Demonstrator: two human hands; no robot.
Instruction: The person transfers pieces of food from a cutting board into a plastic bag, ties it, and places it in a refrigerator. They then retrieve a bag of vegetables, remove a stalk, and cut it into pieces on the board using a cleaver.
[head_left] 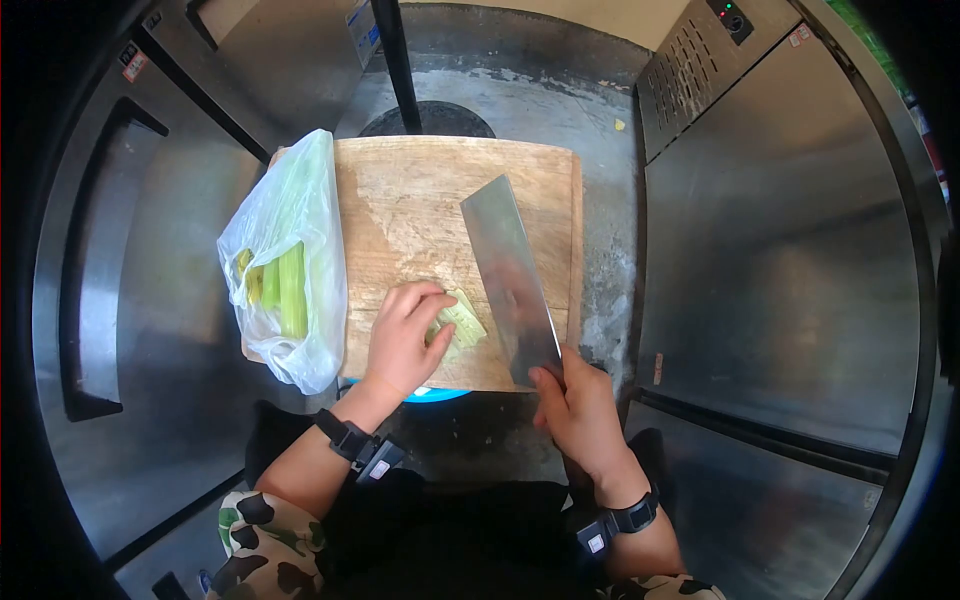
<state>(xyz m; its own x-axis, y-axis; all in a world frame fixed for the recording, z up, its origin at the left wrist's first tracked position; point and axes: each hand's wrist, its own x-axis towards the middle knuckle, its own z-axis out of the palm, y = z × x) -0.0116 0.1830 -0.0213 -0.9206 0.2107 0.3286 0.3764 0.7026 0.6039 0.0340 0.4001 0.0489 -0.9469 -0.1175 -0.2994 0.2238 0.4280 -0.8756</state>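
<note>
My right hand [582,415] is wrapped round the handle of a cleaver [512,285]. Its broad blade is raised over the right side of the wooden cutting board [420,190], apart from the celery. With bent fingers and thumb, my left hand [404,335] grips a short pale green piece of celery [463,318] low on the board. Part of that piece is hidden under the fingers. Left of this hand, a thin white plastic bag [318,190] lies over the board's edge, with several celery stalks [290,290] showing in its opening.
Steel cabinets stand close on the left [170,270] and right [780,280]. A black pole [396,70] on a round base rises behind the board. Something blue [437,396] shows below the board's near edge.
</note>
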